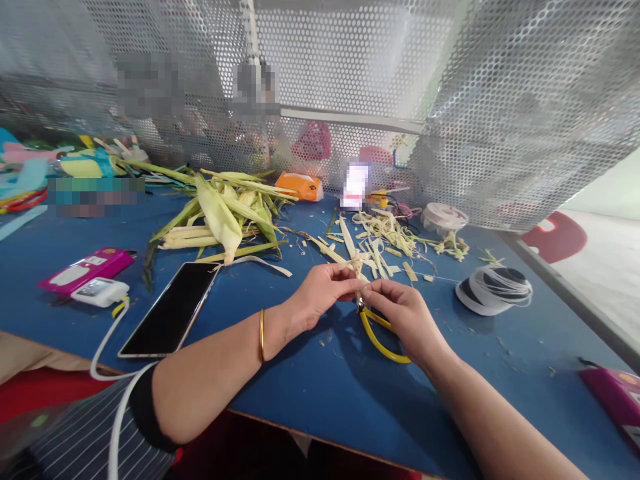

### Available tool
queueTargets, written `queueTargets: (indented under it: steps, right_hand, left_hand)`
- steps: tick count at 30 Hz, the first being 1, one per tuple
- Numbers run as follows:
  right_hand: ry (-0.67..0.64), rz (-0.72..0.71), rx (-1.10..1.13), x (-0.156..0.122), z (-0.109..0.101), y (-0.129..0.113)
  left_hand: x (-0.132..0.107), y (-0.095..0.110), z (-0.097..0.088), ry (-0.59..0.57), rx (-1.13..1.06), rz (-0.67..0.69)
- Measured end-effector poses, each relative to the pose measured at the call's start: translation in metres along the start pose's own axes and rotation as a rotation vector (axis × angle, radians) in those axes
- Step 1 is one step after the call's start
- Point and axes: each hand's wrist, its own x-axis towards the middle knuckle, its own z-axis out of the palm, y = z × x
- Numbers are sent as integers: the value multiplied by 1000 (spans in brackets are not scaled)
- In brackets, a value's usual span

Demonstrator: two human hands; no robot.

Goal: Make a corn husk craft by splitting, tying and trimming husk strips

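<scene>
Hands: two, the left hand [320, 293] and the right hand [407, 317], nearly meeting just above the table [295, 393].
Left grip: thumb and fingers pinched on the husk piece [357, 265].
Right grip: thumb and forefinger pinched at the lower end of that same piece.
Husk piece: one, pale, held between the fingertips of both hands, near the table's middle.
Scissors: one pair of scissors [395, 358], with yellow handles, lying beneath the right hand.
Husk pile: one pile of husks [220, 220], left of the hands, too overlapped to count.
Scraps: many husk scraps [390, 233], scattered beyond the hands; exact number cannot be told.
Cord: one spool [493, 290], black and white, well right of the hands.
White roll: one roll [444, 217], behind the spool.
Phones: two, a dark-screened phone [173, 310] near the left forearm and a lit phone [354, 183] at the back.
Orange packet: one packet [300, 187], beside the husk pile.
Bracelet: one gold bracelet [261, 335], around the left wrist.
</scene>
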Motion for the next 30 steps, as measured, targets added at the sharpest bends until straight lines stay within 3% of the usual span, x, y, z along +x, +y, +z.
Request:
queueTargets:
  steps: [8, 17, 21, 30]
  right_hand:
    - [29, -24, -46, 1, 0, -1]
    - [64, -26, -51, 0, 1, -4]
    - [-7, 6, 15, 0, 6, -4]
    - [-24, 36, 28, 1, 7, 1]
  left_hand:
    - [2, -1, -1, 42, -12, -32]
    - [0, 3, 3, 65, 93, 68]
    - [-1, 0, 2, 86, 112, 136]
    - [0, -5, 3, -5, 87, 103]
